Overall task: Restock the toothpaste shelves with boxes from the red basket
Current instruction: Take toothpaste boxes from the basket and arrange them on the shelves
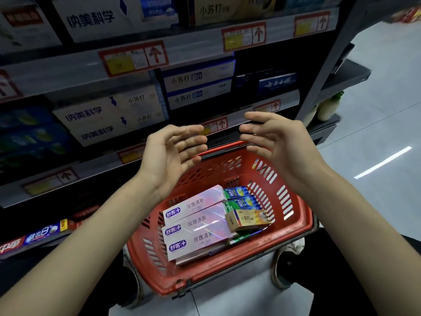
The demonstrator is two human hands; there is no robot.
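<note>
- Supermarket shelving (193, 42) is being shown across the upper and left parts of the frame, with pale floor tiles (376, 137) running down the right side.
- Toothpaste cartons are being displayed in stacked rows on the shelves. A dark gap (264, 61) is being left open at upper centre-right, above a blue carton (278, 84) and beside the white cartons (198, 87).
- The red basket (227, 270) is being kept low at centre frame, just in front of the shelving; what it is resting on cannot be told.
- Three pink boxes (196, 226) are being carried side by side in its left half. Green-and-blue boxes (241, 199) are lying toward its far right, and a gold box (248, 220) is lying tilted on top of other boxes.
- The left hand (173, 151) and the right hand (273, 142) are being held above the basket's far rim. Palms are facing each other, fingers are spread and loosely curved, and nothing is being gripped.
- No box is being lifted, so the task is being judged as far from finished: several boxes are waiting in the basket, and how many are already shelved cannot be told.
- A reach down for one box is being judged as the step in hand.
</note>
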